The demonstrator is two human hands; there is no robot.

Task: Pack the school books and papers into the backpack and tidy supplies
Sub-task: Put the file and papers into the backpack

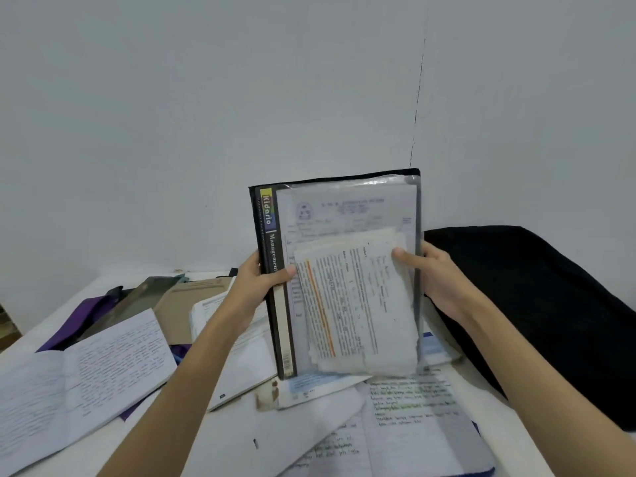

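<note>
Both hands, left hand (265, 280) and right hand (435, 270), are gripping the folder (340, 270) upright; squaring its loose papers (358, 304) before reaching the backpack (537, 304) should be helping

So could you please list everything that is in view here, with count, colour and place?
folder: one, black with clear sleeve holding white papers, held upright at centre
backpack: one, black, on the right
open notebook: one, white handwritten pages, on the left
handwritten sheets: several, white, in front
brown envelope: one, behind left
purple cover: one, far left
table: one, white, beneath everything
left hand: grips folder's spine edge
right hand: grips folder's other edge
</note>
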